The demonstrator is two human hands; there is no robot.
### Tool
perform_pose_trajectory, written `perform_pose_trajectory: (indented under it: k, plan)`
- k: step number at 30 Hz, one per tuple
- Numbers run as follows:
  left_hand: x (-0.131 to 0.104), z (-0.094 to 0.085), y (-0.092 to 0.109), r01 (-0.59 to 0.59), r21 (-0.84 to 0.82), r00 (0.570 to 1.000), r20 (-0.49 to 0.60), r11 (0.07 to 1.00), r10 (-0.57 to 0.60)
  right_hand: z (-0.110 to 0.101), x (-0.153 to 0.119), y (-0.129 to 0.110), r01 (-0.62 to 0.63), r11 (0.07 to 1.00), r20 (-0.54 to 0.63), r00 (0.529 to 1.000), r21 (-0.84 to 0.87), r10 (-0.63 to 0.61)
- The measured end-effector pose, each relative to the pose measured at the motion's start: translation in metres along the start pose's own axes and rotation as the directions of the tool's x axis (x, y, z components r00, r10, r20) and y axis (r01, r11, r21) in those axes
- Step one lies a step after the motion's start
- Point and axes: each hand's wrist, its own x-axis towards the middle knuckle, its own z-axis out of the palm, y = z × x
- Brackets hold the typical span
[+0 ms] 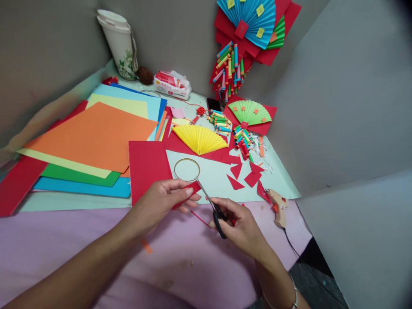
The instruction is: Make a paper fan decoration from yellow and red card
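Observation:
A small piece of red paper (193,187) is pinched between the thumb and fingers of my left hand (167,195). My right hand (236,221) has its fingers around the black handles of a pair of scissors (219,221), whose blades point up and left at the paper's right end. Below the blades a thin red strip (201,219) hangs toward my right hand. Just beyond my hands lies a gold ring (187,159). To its left is a large red sheet (148,167), partly behind my left hand. A yellow folded fan (200,139) rests behind the ring.
Coloured sheets (93,137) are stacked at the left. Red scraps (235,182) and a glue gun (278,206) with a cable lie at the right. Farther back are a white cup (120,47), a tissue pack (173,85) and a green fan (249,112). Paper decorations (251,21) hang on the wall.

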Motion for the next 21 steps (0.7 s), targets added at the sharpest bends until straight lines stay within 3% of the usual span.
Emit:
perform_pose_trajectory:
  k: [21]
  plan:
    - [0.0001, 0.0002, 0.0, 0.013, -0.002, 1.0, -0.01, 1.0, -0.013, 0.003, 0.0015, 0.0002, -0.019, 0.999, -0.039, 0.999, 0.048, 0.021]
